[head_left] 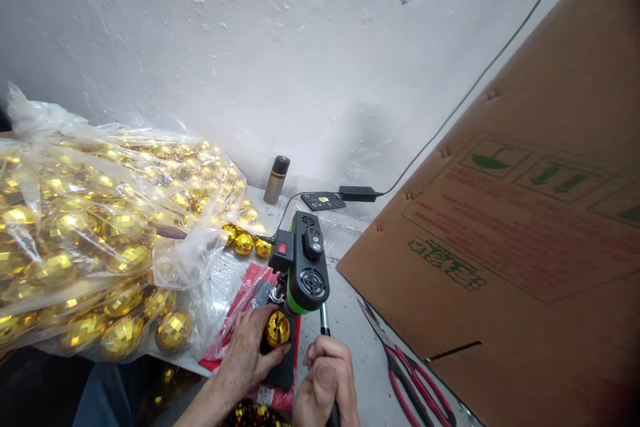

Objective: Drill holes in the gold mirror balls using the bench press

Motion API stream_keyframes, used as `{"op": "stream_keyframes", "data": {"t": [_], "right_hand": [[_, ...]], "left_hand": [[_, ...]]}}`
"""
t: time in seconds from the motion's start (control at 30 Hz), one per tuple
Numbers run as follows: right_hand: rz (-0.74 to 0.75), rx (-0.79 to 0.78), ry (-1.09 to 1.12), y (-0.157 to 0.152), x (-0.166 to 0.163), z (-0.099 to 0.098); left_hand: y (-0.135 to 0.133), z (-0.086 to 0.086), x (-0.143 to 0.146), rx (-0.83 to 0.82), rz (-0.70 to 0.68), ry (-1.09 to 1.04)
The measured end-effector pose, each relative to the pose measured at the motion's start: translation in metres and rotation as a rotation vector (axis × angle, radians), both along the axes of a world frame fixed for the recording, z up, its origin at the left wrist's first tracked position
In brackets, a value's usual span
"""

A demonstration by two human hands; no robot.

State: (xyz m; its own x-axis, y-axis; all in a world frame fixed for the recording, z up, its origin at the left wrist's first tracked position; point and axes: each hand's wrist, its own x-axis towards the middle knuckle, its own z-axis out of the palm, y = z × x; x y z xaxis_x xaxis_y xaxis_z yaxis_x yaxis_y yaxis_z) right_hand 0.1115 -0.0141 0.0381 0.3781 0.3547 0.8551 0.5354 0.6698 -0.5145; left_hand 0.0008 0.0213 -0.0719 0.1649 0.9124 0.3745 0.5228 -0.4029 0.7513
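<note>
My left hand [246, 347] grips a gold faceted ball [278, 329] between thumb and fingers, under the head of a small black and green bench drill press [309, 267]. A dark mark shows on top of the ball; whether the drill bit touches it I cannot tell. My right hand [326, 383] is wrapped round the press's feed lever [325, 320], right of the ball. The black base [286, 373] of the press rests on a red plastic sheet [220, 351].
A clear plastic bag [173, 267] full of gold balls fills the left. Several loose balls [243, 244] lie behind the press. Red-handled scissors [407, 373] lie right, beside a large cardboard box [500, 227]. A spray can [277, 180] and power adapter [357, 194] stand near the wall.
</note>
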Motion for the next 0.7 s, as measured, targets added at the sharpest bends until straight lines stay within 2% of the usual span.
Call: {"op": "stream_keyframes", "data": {"t": [0.23, 0.4, 0.53, 0.6, 0.7], "right_hand": [[-0.017, 0.002, 0.028, 0.0, -0.001, -0.004], [-0.076, -0.03, -0.076, -0.001, 0.002, -0.035], [-0.024, 0.045, -0.161, 0.005, 0.012, -0.055], [-0.007, 0.065, -0.191, 0.005, 0.015, -0.051], [-0.013, -0.01, -0.151, -0.003, 0.012, -0.016]], "left_hand": [[0.001, -0.001, 0.002, -0.015, -0.004, 0.0], [0.001, 0.003, 0.002, -0.023, -0.02, 0.013], [0.001, 0.005, 0.001, -0.029, -0.03, 0.026], [0.001, 0.005, 0.0, -0.025, -0.03, 0.024], [0.002, 0.004, 0.0, -0.039, -0.019, 0.021]]}}
